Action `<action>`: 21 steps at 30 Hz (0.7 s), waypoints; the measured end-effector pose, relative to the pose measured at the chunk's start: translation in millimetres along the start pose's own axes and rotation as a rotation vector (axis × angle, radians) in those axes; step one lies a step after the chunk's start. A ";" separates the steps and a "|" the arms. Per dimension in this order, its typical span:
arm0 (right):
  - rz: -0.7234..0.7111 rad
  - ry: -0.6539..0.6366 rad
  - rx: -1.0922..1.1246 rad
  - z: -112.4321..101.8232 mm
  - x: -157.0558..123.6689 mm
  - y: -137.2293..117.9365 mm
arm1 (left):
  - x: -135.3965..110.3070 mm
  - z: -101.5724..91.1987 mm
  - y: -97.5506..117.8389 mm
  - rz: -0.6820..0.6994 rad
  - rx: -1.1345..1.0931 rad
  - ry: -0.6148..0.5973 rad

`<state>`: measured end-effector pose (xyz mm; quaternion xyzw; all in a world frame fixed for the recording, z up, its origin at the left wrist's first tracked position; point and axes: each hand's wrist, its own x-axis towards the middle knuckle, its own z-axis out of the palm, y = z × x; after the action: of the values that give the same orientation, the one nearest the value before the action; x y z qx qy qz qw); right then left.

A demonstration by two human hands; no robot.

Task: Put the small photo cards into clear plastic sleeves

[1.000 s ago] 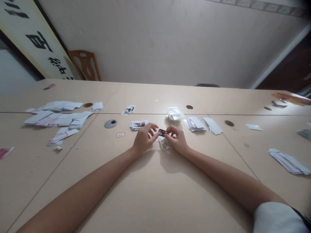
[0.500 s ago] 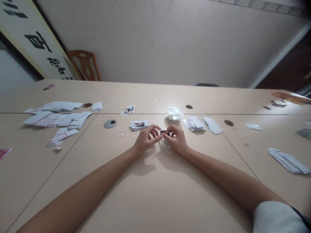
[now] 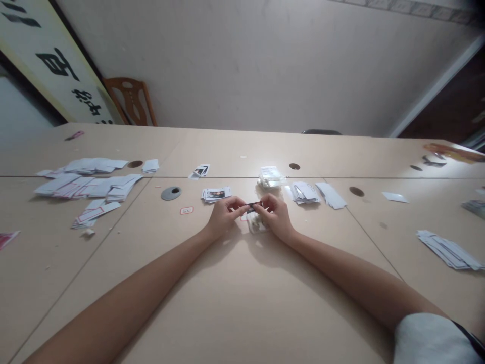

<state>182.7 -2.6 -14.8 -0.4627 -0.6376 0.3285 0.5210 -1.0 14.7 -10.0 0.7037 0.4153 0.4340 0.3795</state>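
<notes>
Between my two hands is a small dark printed card [image 3: 254, 206], tilted above the table. The fingertips of my left hand [image 3: 226, 215] pinch its left end, and my right hand [image 3: 276, 215] pinches its right end. Just beneath the card lies a clear plastic packet [image 3: 257, 223] with pale contents that I cannot make out, partly covered by the fingers. A stack of picture cards [image 3: 216, 194] lies beyond my left hand. Behind my right hand stands a pile of clear plastic packets [image 3: 271, 177].
White paper slips [image 3: 305, 193] lie right of my hands, and more slips [image 3: 449, 250] at the far right. Large piles of white envelopes [image 3: 89, 186] cover the left. A red-framed label [image 3: 187, 210], a grey grommet cover [image 3: 171, 193] and loose picture cards [image 3: 199, 172] lie left of centre.
My left hand has closed in on the card's left end; before, its fingers were more spread. The card now stretches between both hands, slightly further left.
</notes>
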 end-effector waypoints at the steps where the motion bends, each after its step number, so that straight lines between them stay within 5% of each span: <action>1: 0.020 0.003 0.015 -0.1 0.2 0.6 | 0.0 0.1 0.4 -0.008 -0.013 -0.003; 6: 0.127 0.061 0.162 -0.4 3.9 6.3 | 0.8 -0.2 3.3 -0.097 -0.143 -0.018; 12: 0.117 -0.052 0.351 1.4 5.0 7.3 | 1.1 -0.7 2.8 -0.076 -0.156 -0.044; 21: 0.144 -0.063 0.308 0.5 6.3 1.1 | 0.9 -2.4 -0.1 -0.125 -0.239 -0.049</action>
<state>182.3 3.7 -13.6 -0.4113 -0.5611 0.4731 0.5405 -2.9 16.0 -9.0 0.6366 0.3944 0.4385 0.4969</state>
